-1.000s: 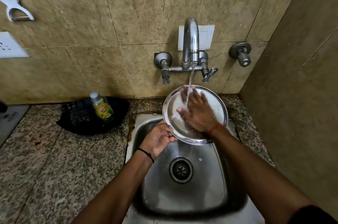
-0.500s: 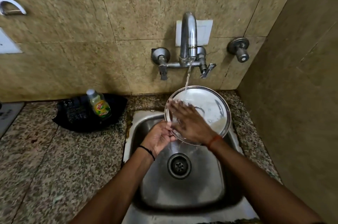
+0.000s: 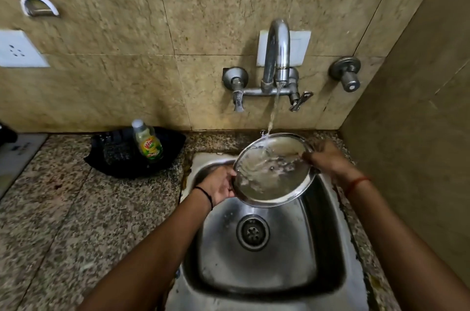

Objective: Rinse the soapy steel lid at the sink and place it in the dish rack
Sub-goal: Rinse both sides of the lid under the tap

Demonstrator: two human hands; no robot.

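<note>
Steel lid (image 3: 273, 176) is tilted over the sink (image 3: 256, 267) with tap (image 3: 277, 56) water hitting its upper edge and swirling across it. Left hand (image 3: 220, 184) grips the left rim, right hand (image 3: 328, 160) holds the upper right rim. On the granite counter (image 3: 76, 221) to the left, a dish soap bottle (image 3: 147, 143) stands on a black tray (image 3: 134, 155).

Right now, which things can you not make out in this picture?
- Dish rack: not in the head view, so its place is unknown.
- Right hand: motion-blurred at the lid rim; grip unclear.
- Lid's surface: running water and glare hide any remaining soap.
- Left hand fingers: hidden behind the lid.
</note>
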